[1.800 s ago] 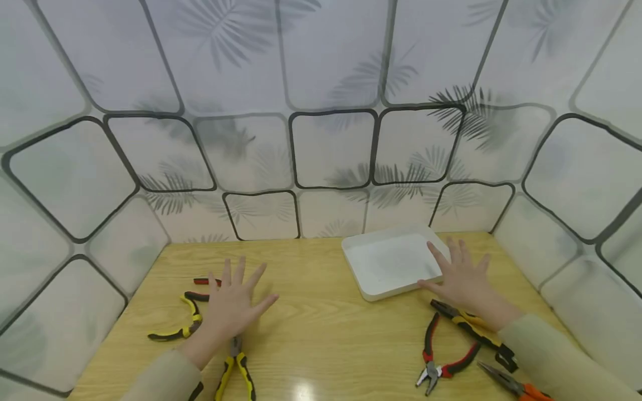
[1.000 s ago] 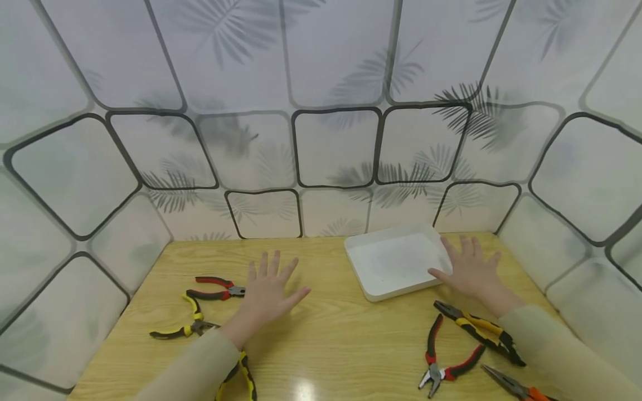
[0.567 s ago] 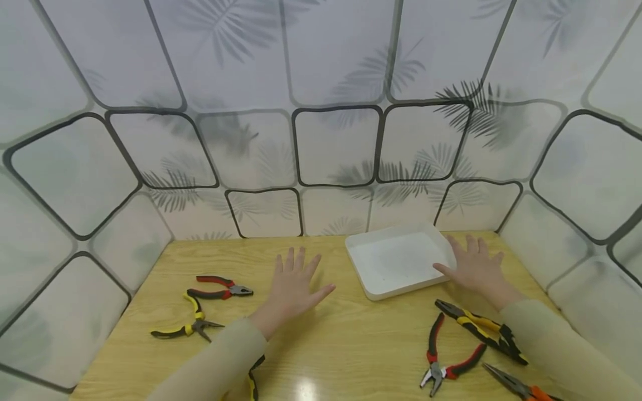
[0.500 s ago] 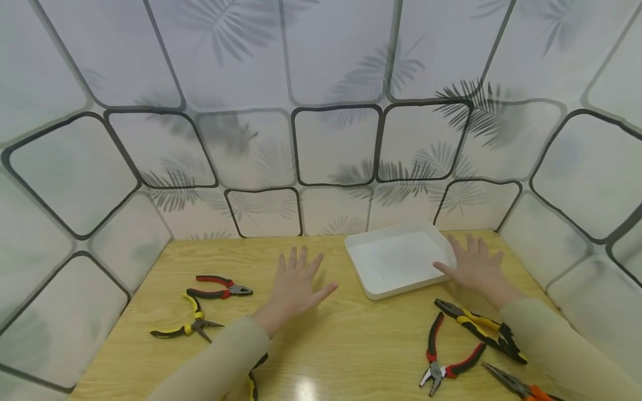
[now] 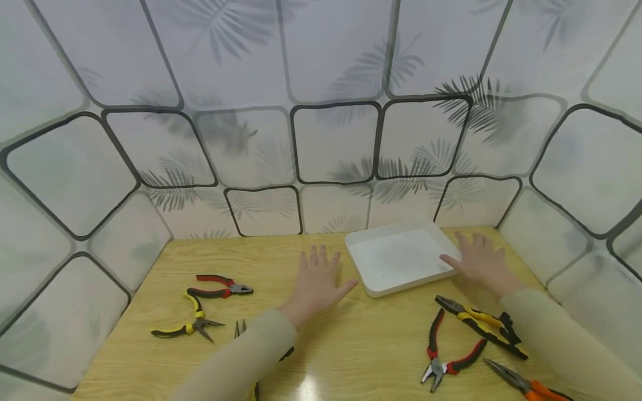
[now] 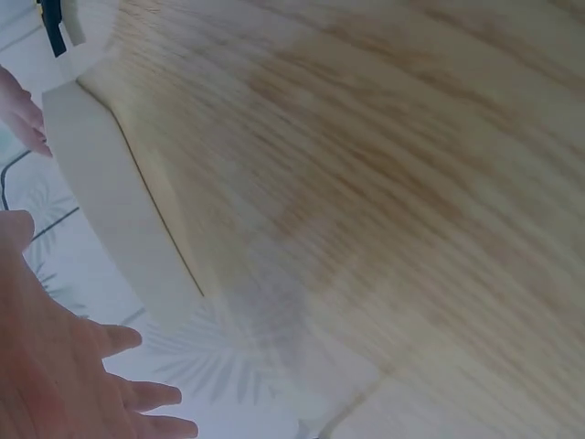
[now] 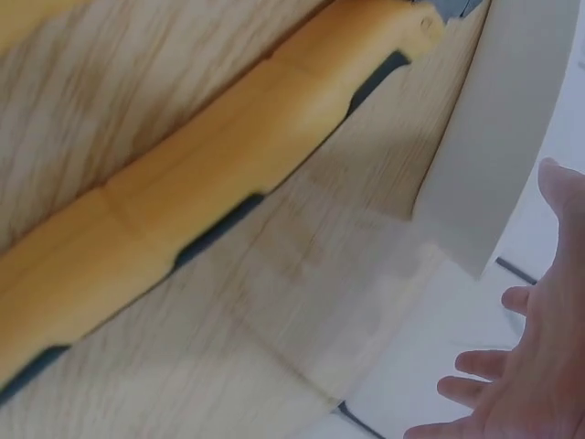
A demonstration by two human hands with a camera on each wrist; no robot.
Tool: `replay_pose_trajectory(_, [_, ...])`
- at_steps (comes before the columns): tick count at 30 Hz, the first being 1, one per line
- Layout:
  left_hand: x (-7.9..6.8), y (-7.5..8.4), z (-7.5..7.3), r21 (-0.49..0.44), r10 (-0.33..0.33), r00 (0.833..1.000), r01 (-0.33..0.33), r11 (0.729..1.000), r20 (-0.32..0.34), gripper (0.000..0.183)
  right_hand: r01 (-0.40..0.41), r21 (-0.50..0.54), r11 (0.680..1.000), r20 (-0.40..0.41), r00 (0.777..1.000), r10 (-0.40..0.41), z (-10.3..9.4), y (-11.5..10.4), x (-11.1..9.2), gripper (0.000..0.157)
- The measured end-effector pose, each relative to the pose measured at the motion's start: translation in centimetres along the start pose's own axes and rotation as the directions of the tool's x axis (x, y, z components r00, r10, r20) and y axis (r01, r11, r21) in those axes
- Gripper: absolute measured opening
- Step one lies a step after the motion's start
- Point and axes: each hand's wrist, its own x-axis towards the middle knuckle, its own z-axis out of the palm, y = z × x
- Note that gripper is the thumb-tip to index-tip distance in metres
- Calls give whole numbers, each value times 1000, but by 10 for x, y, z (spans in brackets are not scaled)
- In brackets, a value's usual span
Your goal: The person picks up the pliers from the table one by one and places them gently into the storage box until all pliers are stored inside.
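Note:
My left hand [image 5: 317,284], fingers spread and straight, hovers over the wooden table just left of a white tray [image 5: 403,253]. At the tray's right edge is my right hand [image 5: 482,263], also spread; I cannot tell whether it touches the rim. Neither hand holds anything. In the left wrist view the tray's side wall [image 6: 119,201] stands near the left hand [image 6: 55,366]. The right wrist view has the right hand [image 7: 539,357] beside the tray wall [image 7: 498,128], with yellow-handled pliers [image 7: 219,137] close by. Those yellow-black pliers [image 5: 478,324] lie below the right hand.
Red-black pliers [image 5: 228,289] and yellow-black long-nose pliers [image 5: 199,324] lie at left. Another pair [image 5: 241,327] is mostly hidden under the left sleeve. At front right are red-black pliers [image 5: 435,367] and orange-handled long-nose pliers [image 5: 524,384]. Patterned fabric walls [image 5: 331,145] enclose the table [image 5: 361,345].
My left hand has moved right from above the left-hand pliers to near the tray, uncovering the red-black pair. The right hand has shifted slightly right. Tray and pliers stay in place.

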Motion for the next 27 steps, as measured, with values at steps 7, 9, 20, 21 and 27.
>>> replay_pose_trajectory(7, [10, 18, 10, 56, -5, 1000, 5, 998, 13, 96, 1, -11, 1000, 18, 1000, -1, 0, 7, 1, 95])
replay_pose_trajectory(9, [11, 22, 12, 98, -7, 1000, 6, 995, 18, 98, 8, -23, 1000, 13, 1000, -8, 3, 9, 2, 94])
replay_pose_trajectory(20, [8, 39, 22, 137, 9, 1000, -13, 990, 29, 100, 76, -66, 995, -22, 997, -78, 9, 13, 3, 81])
replay_pose_trajectory(21, [8, 40, 22, 142, 11, 999, -16, 990, 31, 99, 78, -65, 995, -23, 997, -80, 9, 13, 3, 80])
replay_pose_trajectory(27, [9, 50, 20, 171, 2, 999, -8, 985, 34, 92, 92, -56, 994, -20, 995, -94, 9, 12, 2, 75])
